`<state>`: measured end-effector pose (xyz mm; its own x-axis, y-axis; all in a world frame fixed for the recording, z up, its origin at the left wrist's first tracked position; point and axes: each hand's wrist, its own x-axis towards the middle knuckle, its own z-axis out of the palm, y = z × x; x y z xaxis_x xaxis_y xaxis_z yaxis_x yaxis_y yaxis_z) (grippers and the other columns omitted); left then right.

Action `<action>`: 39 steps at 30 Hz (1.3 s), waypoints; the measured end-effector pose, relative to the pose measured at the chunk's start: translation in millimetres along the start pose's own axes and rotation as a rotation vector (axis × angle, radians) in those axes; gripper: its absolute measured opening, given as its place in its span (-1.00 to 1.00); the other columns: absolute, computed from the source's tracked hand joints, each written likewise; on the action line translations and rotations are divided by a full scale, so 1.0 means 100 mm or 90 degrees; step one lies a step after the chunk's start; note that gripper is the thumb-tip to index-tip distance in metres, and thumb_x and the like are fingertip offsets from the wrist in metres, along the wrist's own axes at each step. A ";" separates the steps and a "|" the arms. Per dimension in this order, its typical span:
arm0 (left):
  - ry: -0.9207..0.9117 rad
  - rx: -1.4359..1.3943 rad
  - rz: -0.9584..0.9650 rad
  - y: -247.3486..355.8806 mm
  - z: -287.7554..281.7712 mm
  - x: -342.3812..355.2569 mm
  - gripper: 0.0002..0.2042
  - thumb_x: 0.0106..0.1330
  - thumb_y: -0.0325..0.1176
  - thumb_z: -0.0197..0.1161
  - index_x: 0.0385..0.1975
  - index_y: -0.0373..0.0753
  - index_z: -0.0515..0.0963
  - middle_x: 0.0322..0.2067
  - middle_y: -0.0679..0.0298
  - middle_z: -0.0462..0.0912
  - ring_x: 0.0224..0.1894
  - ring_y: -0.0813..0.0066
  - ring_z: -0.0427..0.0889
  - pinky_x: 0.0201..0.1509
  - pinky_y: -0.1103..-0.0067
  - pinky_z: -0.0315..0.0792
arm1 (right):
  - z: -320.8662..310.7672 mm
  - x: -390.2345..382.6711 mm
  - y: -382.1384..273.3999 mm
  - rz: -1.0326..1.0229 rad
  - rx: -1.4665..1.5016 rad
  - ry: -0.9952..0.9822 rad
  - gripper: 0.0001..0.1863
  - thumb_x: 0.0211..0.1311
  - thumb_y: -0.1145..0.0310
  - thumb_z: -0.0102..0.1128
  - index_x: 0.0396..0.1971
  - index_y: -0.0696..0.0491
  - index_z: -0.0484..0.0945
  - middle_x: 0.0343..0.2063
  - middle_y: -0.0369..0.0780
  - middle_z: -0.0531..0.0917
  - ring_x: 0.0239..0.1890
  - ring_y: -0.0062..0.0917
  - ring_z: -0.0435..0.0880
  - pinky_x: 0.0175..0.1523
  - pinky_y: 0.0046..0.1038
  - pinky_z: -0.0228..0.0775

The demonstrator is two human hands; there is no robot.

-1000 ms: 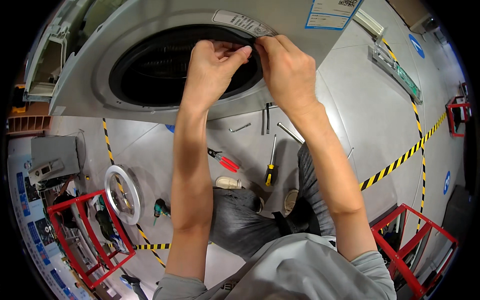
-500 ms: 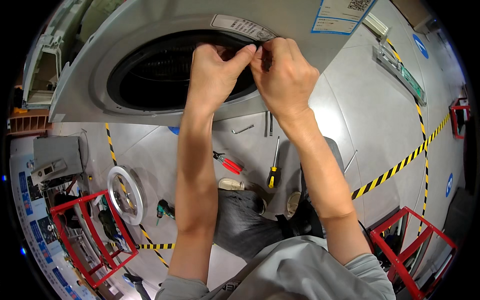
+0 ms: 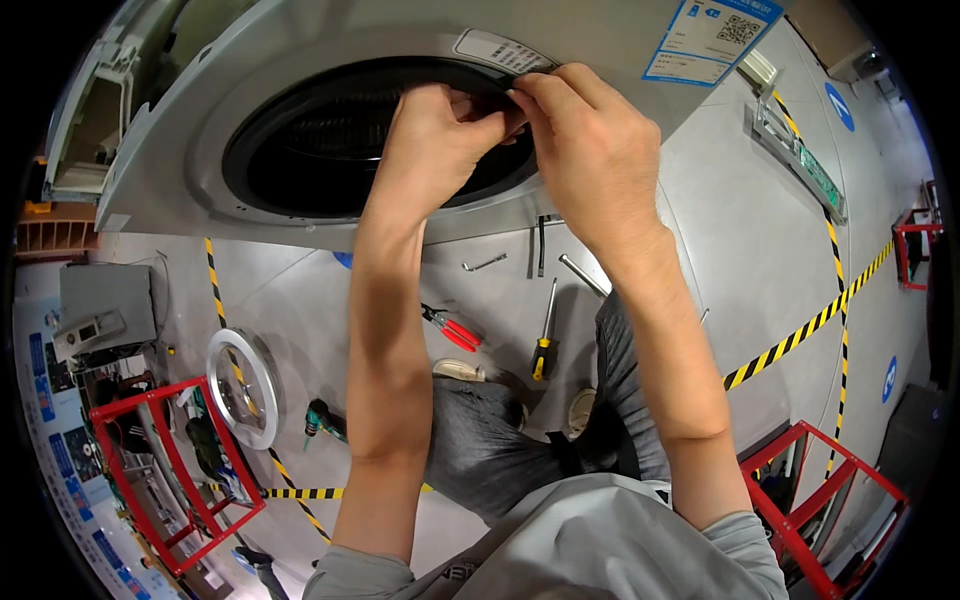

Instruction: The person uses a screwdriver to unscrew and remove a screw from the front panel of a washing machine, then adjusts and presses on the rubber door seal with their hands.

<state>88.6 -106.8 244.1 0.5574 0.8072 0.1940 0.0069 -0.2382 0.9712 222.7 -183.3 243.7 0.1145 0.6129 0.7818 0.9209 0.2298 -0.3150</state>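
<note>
A grey washing machine front panel (image 3: 330, 35) stands at the top of the view, with a round opening ringed by a black rubber door gasket (image 3: 238, 165). My left hand (image 3: 425, 145) reaches into the upper right of the opening, its fingers curled behind the gasket's edge and its thumb bent toward them. Just to its right, my right hand (image 3: 600, 145) pinches the gasket's rim between thumb and forefinger, below a white label (image 3: 505, 48). My fingers cover the exact spot they grip. Behind the rubber, the drum is dark.
On the floor lie red-handled pliers (image 3: 458, 333), a yellow-and-black screwdriver (image 3: 541, 358), a small wrench (image 3: 485, 263) and a drill (image 3: 325, 422). A round door ring (image 3: 217, 385) leans by a red frame (image 3: 165, 395) at left. Another red frame (image 3: 800, 515) stands at right.
My right hand has shifted right along the gasket's rim. My left thumb has dropped away from the rim, so the hands are a little apart. The view has moved slightly.
</note>
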 end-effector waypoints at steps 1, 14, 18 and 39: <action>0.003 -0.007 0.002 0.02 0.02 0.00 -0.85 0.17 -0.54 0.23 -0.30 -0.46 0.60 -0.43 0.28 0.67 -0.36 0.64 0.58 -0.27 0.62 0.49 | 0.00 0.00 0.01 -0.011 -0.015 -0.005 -0.93 0.15 0.42 0.29 -0.37 0.05 0.64 -0.47 -0.29 0.60 -0.49 -0.36 0.62 -0.43 -0.41 0.44; -0.002 0.078 0.033 -0.02 -0.02 0.00 -0.85 0.23 -0.52 0.21 -0.27 -0.46 0.59 -0.39 0.25 0.68 -0.36 0.60 0.60 -0.27 0.61 0.50 | -0.08 0.13 -0.01 -0.144 -0.151 -0.039 -0.89 -0.19 0.46 0.27 -0.61 0.06 0.50 -0.61 -0.25 0.52 -0.58 -0.42 0.62 -0.53 -0.43 0.40; 0.010 -0.044 0.025 -0.06 -0.05 -0.01 -0.85 0.30 -0.48 0.22 -0.28 -0.48 0.59 -0.40 0.25 0.68 -0.36 0.58 0.61 -0.23 0.62 0.51 | 0.02 0.10 -0.08 -0.072 -0.156 0.012 -0.86 -0.12 0.39 0.30 -0.60 0.02 0.49 -0.60 -0.27 0.54 -0.59 -0.42 0.60 -0.54 -0.43 0.36; -0.038 0.201 -0.069 -0.13 0.06 -0.01 -0.74 0.30 -0.34 0.31 -0.25 -0.48 0.62 -0.39 0.20 0.68 -0.35 0.55 0.63 -0.18 0.61 0.53 | 0.14 -0.33 0.19 0.098 0.001 0.051 -0.87 0.20 0.35 0.25 -0.47 0.06 0.54 -0.54 -0.25 0.59 -0.49 -0.35 0.62 -0.46 -0.37 0.41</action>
<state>93.1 -107.8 230.9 0.5867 0.8064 0.0746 0.3205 -0.3158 0.8931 231.4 -188.8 204.4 0.2838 0.5788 0.7645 0.8894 0.1389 -0.4354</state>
